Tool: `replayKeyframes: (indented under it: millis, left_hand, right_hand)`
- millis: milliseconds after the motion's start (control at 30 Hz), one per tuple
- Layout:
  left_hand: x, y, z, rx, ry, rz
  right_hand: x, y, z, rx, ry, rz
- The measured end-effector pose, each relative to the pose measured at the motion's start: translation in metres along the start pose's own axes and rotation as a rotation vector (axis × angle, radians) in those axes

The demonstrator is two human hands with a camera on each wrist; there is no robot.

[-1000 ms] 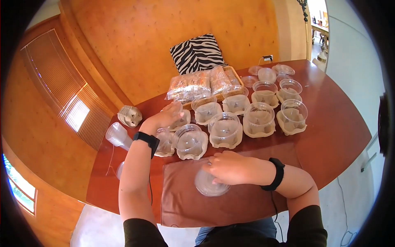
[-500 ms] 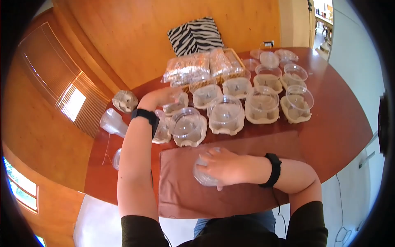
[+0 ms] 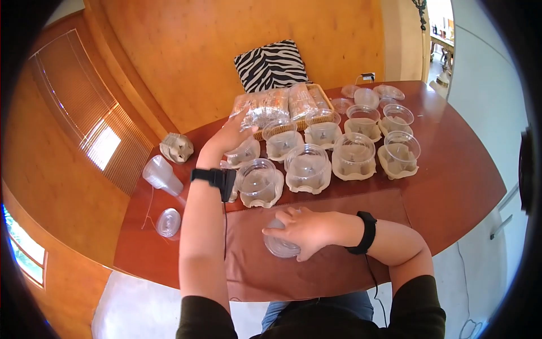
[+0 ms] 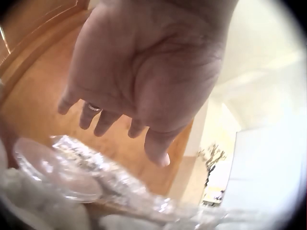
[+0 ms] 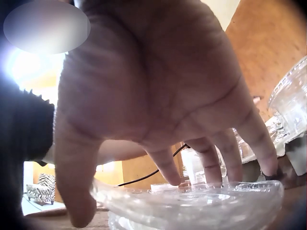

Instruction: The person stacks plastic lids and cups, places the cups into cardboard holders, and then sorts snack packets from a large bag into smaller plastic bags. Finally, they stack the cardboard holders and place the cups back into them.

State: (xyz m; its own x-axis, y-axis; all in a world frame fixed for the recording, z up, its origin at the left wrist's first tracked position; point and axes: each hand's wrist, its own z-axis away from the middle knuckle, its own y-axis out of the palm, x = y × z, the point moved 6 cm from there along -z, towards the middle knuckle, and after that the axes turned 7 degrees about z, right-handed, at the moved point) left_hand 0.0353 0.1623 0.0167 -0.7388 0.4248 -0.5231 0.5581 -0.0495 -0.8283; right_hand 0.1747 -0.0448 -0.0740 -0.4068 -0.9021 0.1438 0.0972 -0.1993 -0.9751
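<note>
My right hand (image 3: 307, 230) spans a small stack of clear plastic lids (image 3: 282, 246) on the brown cloth. In the right wrist view, its thumb comes down at the near side of the lids (image 5: 211, 208) and the fingers reach the far rim. My left hand (image 3: 230, 135) is raised over the back left pulp cup carrier (image 3: 245, 152). Its fingers are loosely extended and nothing is in the palm, as the left wrist view shows. Below it in that view is a clear round plastic piece (image 4: 55, 170). Clear plastic cups (image 3: 307, 161) sit in two rows of carriers.
Behind the rows, a wicker basket (image 3: 319, 97) holds plastic-wrapped packages (image 3: 262, 107). Stacked carriers (image 3: 176, 148), nested clear cups (image 3: 162, 175) and a single lid (image 3: 168, 222) lie on the left. Several more lids (image 3: 367, 98) are at the back right. The brown cloth (image 3: 361, 254) covers the front.
My left hand has lifted off the clear cup at the back left carrier and moved up. My right hand's fingers have spread from one side of the lids to around them.
</note>
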Motion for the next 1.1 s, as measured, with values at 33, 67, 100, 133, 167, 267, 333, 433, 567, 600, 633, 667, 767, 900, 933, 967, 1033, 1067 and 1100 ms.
replayKeyframes:
  millis: [33,67,100,133,167,267,333,433,567,600,633,667,767,900,933,967,1033,1067,1100]
  left_hand:
    - [-0.019,-0.007,0.007,-0.066,0.043,0.09]
    - [-0.038,-0.011,0.019,-0.066,0.11,0.163]
    - [-0.056,-0.013,0.032,-0.065,0.177,0.236]
    - [-0.072,-0.013,0.045,-0.044,0.21,0.285]
    - [-0.085,-0.01,0.059,-0.022,0.243,0.336]
    - [-0.109,0.002,0.092,0.055,0.379,0.378]
    - [-0.119,0.008,0.096,0.155,0.369,0.339]
    - [-0.118,0.015,0.1,0.247,0.357,0.376]
    - [-0.113,0.019,0.102,0.356,0.376,0.615]
    - [-0.113,0.019,0.102,0.385,0.39,0.668]
    - [-0.114,0.019,0.103,0.414,0.405,0.72]
    - [-0.118,0.02,0.103,0.423,0.423,0.748]
    - [-0.13,0.03,0.102,0.411,0.442,0.897]
    - [-0.122,0.03,0.088,0.165,0.239,0.873]
    - [-0.122,0.025,0.086,0.09,0.231,0.844]
    - [-0.115,0.019,0.083,0.014,0.208,0.844]
    - [-0.09,0.006,0.073,-0.138,0.171,0.838]
    - [-0.083,0.0,0.063,-0.171,0.187,0.818]
    - [-0.078,-0.005,0.051,-0.159,0.157,0.778]
  right_hand:
    - [0.001,-0.001,0.0,0.013,-0.011,-0.025]
    - [0.001,-0.004,0.001,0.026,-0.021,-0.048]
    - [0.001,-0.005,0.002,0.04,-0.03,-0.072]
    - [0.0,-0.002,0.0,0.046,-0.024,-0.045]
    - [-0.001,0.004,-0.003,0.053,-0.017,-0.018]
    - [-0.001,0.009,-0.003,0.02,-0.028,0.019]
    - [0.0,0.006,-0.002,-0.035,-0.04,0.019]
    - [0.002,-0.014,0.007,-0.174,-0.054,0.001]
    - [-0.01,-0.069,0.048,-0.407,-0.079,-0.137]
    - [-0.019,-0.082,0.056,-0.449,-0.022,-0.197]
    - [-0.028,-0.096,0.064,-0.507,0.038,-0.247]
    - [-0.038,-0.109,0.073,-0.778,-0.027,-0.198]
    - [-0.066,-0.118,0.081,-0.794,0.166,-0.718]
    - [-0.079,-0.116,0.078,-1.114,0.183,-0.591]
    - [-0.074,-0.119,0.082,-1.215,0.27,-0.409]
    - [-0.068,-0.122,0.087,-1.309,0.358,-0.219]
    - [-0.056,-0.116,0.078,-1.126,0.385,-0.118]
    - [-0.049,-0.111,0.075,-1.031,0.398,-0.069]
    - [-0.041,-0.104,0.068,-0.888,0.38,-0.036]
